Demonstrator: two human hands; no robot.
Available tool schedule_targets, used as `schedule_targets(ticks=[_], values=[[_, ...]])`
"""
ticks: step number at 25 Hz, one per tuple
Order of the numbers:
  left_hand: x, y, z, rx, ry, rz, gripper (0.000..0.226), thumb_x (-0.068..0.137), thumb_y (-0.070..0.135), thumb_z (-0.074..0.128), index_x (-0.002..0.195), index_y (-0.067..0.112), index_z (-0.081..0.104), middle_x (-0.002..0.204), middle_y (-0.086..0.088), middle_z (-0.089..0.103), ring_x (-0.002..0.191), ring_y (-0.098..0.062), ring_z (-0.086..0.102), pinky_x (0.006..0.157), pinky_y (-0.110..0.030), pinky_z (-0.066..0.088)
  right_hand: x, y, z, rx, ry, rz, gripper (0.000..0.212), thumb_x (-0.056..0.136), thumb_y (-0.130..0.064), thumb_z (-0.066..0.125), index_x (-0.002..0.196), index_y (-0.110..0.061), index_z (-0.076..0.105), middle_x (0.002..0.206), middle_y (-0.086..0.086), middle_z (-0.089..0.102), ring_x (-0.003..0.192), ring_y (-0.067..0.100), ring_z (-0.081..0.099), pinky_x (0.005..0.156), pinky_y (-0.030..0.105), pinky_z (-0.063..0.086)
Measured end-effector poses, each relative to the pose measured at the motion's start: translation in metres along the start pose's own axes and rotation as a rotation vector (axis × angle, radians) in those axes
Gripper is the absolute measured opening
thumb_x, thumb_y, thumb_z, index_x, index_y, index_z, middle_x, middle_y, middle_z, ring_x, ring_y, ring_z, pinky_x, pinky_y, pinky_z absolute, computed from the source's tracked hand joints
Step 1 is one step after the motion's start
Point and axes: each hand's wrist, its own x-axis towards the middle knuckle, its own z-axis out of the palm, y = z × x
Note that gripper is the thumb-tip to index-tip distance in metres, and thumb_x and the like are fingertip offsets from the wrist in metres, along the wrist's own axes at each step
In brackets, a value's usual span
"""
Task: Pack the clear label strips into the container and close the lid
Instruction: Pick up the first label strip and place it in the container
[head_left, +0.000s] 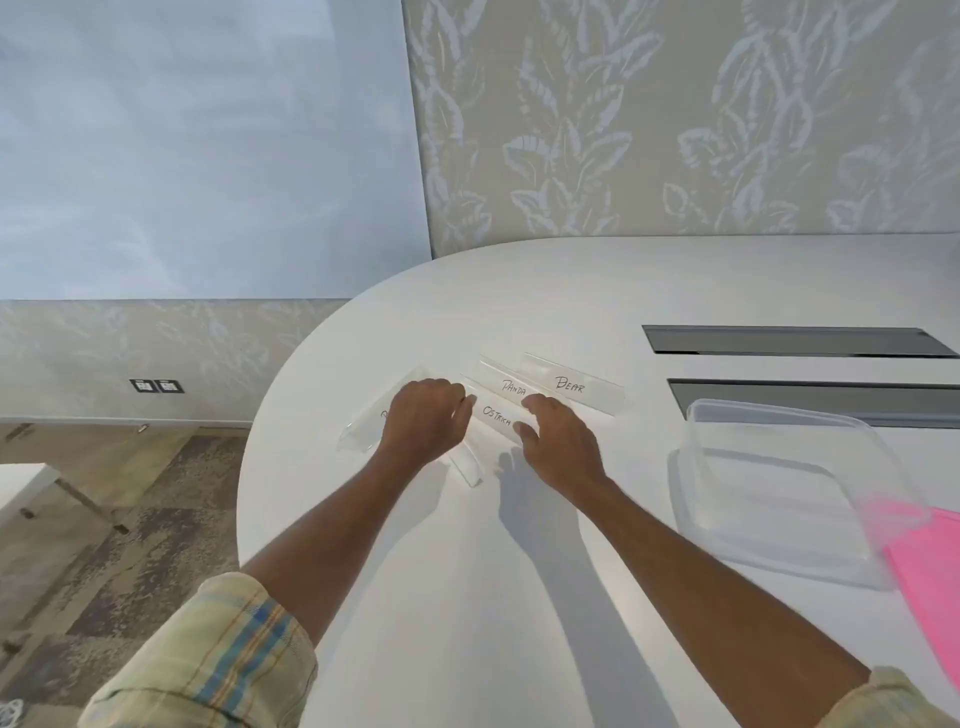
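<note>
Several clear label strips lie on the white table (467, 597). One reads "Bear" (571, 385), one "Panda" (511, 387), one "Ostrich" (496, 415). Another strip (363, 423) lies angled at the left, partly under my left hand (423, 418). My left hand rests on the strips with fingers curled over the left end of the Ostrich strip. My right hand (556, 441) touches that strip's right end, fingers spread. Whether either hand grips it is unclear. The clear plastic container (779, 499) stands empty at the right. A pink lid (930, 571) lies beside it.
Two dark cable slots (795, 341) are set into the table behind the container. The table's rounded edge runs close to the left of the strips. A patterned wall stands behind the table, with floor at the left.
</note>
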Motion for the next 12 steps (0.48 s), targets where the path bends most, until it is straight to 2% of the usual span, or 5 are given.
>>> schedule_targets(ticks=[3, 7, 12], values=[[0.001, -0.026, 0.003, 0.005, -0.041, -0.067, 0.026, 0.102, 0.031, 0.056, 0.091, 0.014, 0.072, 0.083, -0.004, 0.073, 0.082, -0.032, 0.070, 0.077, -0.039, 0.052, 0.006, -0.023, 0.017, 0.060, -0.035, -0.016, 0.032, 0.102, -0.033, 0.060, 0.132, -0.020, 0.062, 0.127, 0.002, 0.070, 0.120, 0.028, 0.064, 0.091, 0.040, 0.051], [0.000, -0.051, 0.011, -0.014, -0.120, -0.099, 0.019, 0.101, 0.026, 0.054, 0.102, 0.017, 0.071, 0.097, -0.001, 0.073, 0.097, -0.029, 0.069, 0.079, -0.037, 0.051, 0.014, -0.047, 0.042, 0.041, -0.151, 0.028, 0.038, 0.102, -0.042, 0.059, 0.131, -0.018, 0.065, 0.127, 0.004, 0.071, 0.122, 0.029, 0.063, 0.094, 0.041, 0.051], [0.007, -0.075, 0.023, -0.019, -0.213, -0.065, 0.028, 0.100, 0.028, 0.061, 0.125, 0.020, 0.067, 0.123, 0.000, 0.071, 0.116, -0.026, 0.067, 0.089, -0.039, 0.053, 0.021, -0.068, 0.068, -0.015, -0.213, 0.136, 0.045, 0.096, -0.054, 0.064, 0.111, -0.012, 0.067, 0.114, 0.009, 0.071, 0.116, 0.033, 0.063, 0.087, 0.041, 0.051]])
